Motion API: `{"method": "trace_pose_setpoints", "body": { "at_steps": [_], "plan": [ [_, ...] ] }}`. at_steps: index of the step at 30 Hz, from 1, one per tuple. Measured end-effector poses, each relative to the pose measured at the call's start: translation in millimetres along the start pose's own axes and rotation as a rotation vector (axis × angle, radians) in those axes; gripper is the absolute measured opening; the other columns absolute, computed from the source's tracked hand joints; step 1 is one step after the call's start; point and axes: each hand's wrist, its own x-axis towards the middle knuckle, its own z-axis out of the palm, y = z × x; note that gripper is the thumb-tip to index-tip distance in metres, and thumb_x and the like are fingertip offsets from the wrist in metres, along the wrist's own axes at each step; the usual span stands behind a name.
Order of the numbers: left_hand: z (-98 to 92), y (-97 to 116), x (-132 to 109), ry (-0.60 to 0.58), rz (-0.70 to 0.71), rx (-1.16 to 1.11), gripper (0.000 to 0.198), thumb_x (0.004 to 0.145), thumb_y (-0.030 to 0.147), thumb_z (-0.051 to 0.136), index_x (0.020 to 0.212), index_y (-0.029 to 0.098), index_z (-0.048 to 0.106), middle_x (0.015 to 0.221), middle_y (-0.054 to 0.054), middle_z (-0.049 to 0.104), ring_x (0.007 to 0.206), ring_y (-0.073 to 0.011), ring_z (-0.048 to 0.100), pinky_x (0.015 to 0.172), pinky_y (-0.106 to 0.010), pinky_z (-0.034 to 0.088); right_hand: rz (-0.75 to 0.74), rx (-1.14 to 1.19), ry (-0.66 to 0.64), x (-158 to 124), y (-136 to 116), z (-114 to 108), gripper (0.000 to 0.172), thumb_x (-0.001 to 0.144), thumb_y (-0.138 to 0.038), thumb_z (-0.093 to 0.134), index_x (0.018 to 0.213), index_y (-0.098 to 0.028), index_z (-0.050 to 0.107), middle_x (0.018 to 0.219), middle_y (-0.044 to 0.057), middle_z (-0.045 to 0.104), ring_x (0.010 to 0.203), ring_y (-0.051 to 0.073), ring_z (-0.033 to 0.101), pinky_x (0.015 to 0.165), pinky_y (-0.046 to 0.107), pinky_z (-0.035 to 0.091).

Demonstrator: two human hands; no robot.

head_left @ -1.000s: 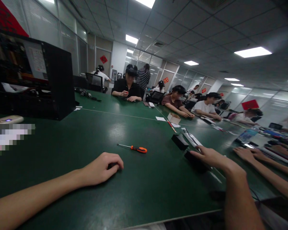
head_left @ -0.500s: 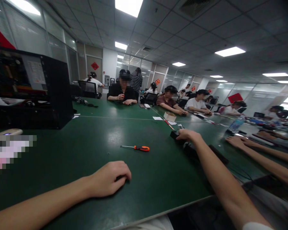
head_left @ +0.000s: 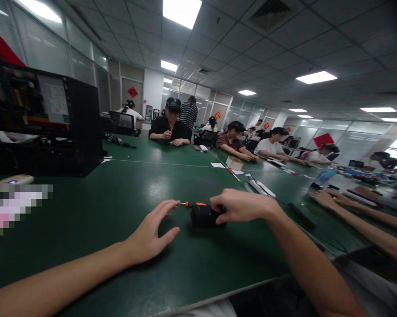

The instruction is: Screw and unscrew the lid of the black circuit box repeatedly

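Note:
My right hand grips a small black box-shaped object from its right side, in the middle of the green table. What kind of object it is does not show. To its left is my left hand, thumb and fingers spread, holding nothing and apart from the black object. Just behind the object lies an orange and black screwdriver, its handle partly covered by the object and its shaft pointing left towards my left fingertips.
An open black computer case stands at the left. To the right lie a white elongated item, a black bar and a water bottle, near a neighbour's hands. A small open box sits farther back. People sit around the table.
My right hand has brought the black object leftwards from the right of the table to the middle. My left hand has opened from a loose curl, its fingers raised towards the object.

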Motion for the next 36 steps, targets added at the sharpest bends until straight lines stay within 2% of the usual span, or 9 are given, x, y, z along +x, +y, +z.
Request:
{"method": "trace_pose_setpoints", "body": {
  "at_steps": [4, 7, 10, 13, 18, 24, 29, 32, 36],
  "plan": [
    [-0.6, 0.7, 0.9, -0.012, -0.017, -0.012, 0.052, 0.092, 0.028, 0.063, 0.141, 0.021, 0.049, 0.138, -0.012, 0.058, 0.124, -0.0262, 0.058, 0.104, -0.04, 0.051, -0.204, -0.151, 0.075, 24.3, -55.5, 23.5, 0.024, 0.088, -0.036, 0.068, 0.102, -0.016, 0.065, 0.091, 0.007, 0.07, 0.08, 0.021, 0.067, 0.06, 0.028, 0.033],
    [-2.2, 6.2, 4.1, -0.09, 0.007, 0.014, 0.037, 0.089, 0.023, 0.066, 0.126, 0.021, 0.062, 0.123, -0.008, 0.068, 0.112, -0.0238, 0.064, 0.1, -0.037, 0.051, -0.31, -0.143, 0.032, 39.4, -65.4, 27.1, 0.031, 0.092, -0.041, 0.065, 0.104, -0.013, 0.065, 0.094, 0.01, 0.072, 0.082, 0.022, 0.068, 0.063, 0.028, 0.037],
    [-1.7, 11.0, 6.8, -0.136, 0.005, 0.014, 0.028, 0.089, 0.02, 0.064, 0.116, 0.02, 0.068, 0.117, -0.006, 0.071, 0.107, -0.0216, 0.066, 0.098, -0.034, 0.051, -0.293, -0.073, -0.075, 48.5, -51.6, 13.4, 0.039, 0.094, -0.053, 0.057, 0.105, -0.017, 0.067, 0.095, 0.008, 0.073, 0.083, 0.021, 0.068, 0.064, 0.028, 0.039],
    [1.5, 13.3, 8.1, -0.126, -0.037, 0.025, 0.026, 0.09, 0.024, 0.063, 0.115, 0.019, 0.07, 0.118, -0.007, 0.071, 0.108, -0.0223, 0.067, 0.098, -0.034, 0.05, -0.119, -0.076, -0.057, 61.0, -26.7, 1.1, 0.045, 0.095, -0.057, 0.053, 0.113, -0.018, 0.067, 0.105, 0.011, 0.073, 0.094, 0.025, 0.069, 0.071, 0.029, 0.044],
    [5.6, 16.0, 9.6, -0.106, -0.114, 0.022, 0.026, 0.092, 0.028, 0.063, 0.115, 0.02, 0.072, 0.116, -0.006, 0.074, 0.106, -0.0225, 0.068, 0.097, -0.034, 0.05, 0.033, -0.126, -0.005, 97.9, 3.6, 14.1, 0.062, 0.091, -0.049, 0.062, 0.139, -0.012, 0.052, 0.135, 0.021, 0.059, 0.116, 0.031, 0.062, 0.085, 0.032, 0.047],
    [7.7, 18.5, 11.0, -0.098, -0.12, 0.041, 0.026, 0.092, 0.029, 0.063, 0.114, 0.021, 0.073, 0.114, -0.005, 0.074, 0.104, -0.0224, 0.069, 0.095, -0.034, 0.051, -0.005, -0.125, -0.13, 120.0, 9.8, 27.3, 0.038, 0.095, -0.036, 0.053, 0.121, -0.013, 0.067, 0.113, 0.015, 0.071, 0.097, 0.024, 0.068, 0.07, 0.027, 0.045],
    [7.8, 16.5, 15.6, -0.116, -0.013, 0.118, 0.032, 0.093, 0.03, 0.061, 0.123, 0.02, 0.069, 0.125, -0.008, 0.071, 0.113, -0.0236, 0.067, 0.101, -0.035, 0.05, -0.072, -0.076, -0.193, 105.0, 3.7, -0.5, 0.04, 0.092, -0.036, 0.054, 0.12, -0.011, 0.069, 0.107, 0.013, 0.073, 0.084, 0.019, 0.067, 0.063, 0.024, 0.042],
    [4.4, 15.6, 17.5, -0.237, 0.165, 0.246, 0.04, 0.096, 0.029, 0.057, 0.135, 0.022, 0.063, 0.14, -0.008, 0.064, 0.122, -0.0256, 0.062, 0.107, -0.038, 0.047, -0.117, -0.034, -0.164, 86.0, -1.4, -29.4, 0.041, 0.094, -0.032, 0.049, 0.127, -0.014, 0.067, 0.109, 0.01, 0.073, 0.084, 0.016, 0.066, 0.067, 0.023, 0.043],
    [2.5, 18.9, 18.0, -0.351, 0.314, 0.441, 0.044, 0.097, 0.031, 0.056, 0.14, 0.022, 0.058, 0.145, -0.009, 0.061, 0.115, -0.0292, 0.065, 0.098, -0.041, 0.052, -0.186, 0.017, -0.002, 52.1, -9.0, -65.8, 0.036, 0.092, -0.029, 0.053, 0.12, -0.016, 0.069, 0.106, 0.007, 0.073, 0.085, 0.015, 0.065, 0.072, 0.022, 0.044]
  ]
}}
